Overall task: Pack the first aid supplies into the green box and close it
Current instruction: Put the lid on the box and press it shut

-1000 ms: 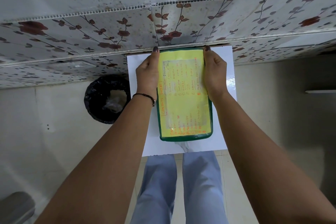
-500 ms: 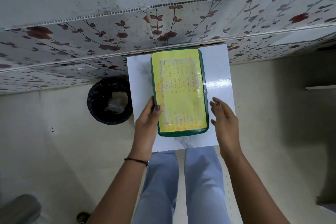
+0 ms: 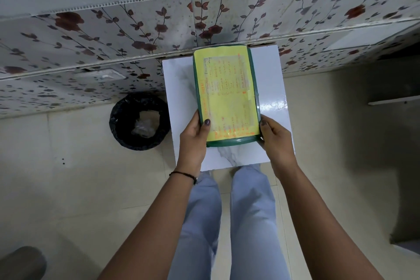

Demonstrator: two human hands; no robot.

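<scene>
The green box [image 3: 253, 70] lies on a small white table [image 3: 179, 88], its lid down and covered by a yellow sheet with orange print. My left hand [image 3: 193, 136] grips the box's near left corner, thumb on top of the lid. At the near right corner my right hand [image 3: 276, 136] holds the box, thumb against its side. No first aid supplies are in view; the box's inside is hidden.
A black-lined waste bin [image 3: 139, 120] stands on the floor left of the table. A floral-patterned wall [image 3: 113, 36] runs right behind the table. My legs in light jeans [image 3: 227, 223] are just in front of it. Beige tiled floor lies all around.
Both hands slid from the far end of the lid down to its near end and now clasp the near corners. The box has stayed in place.
</scene>
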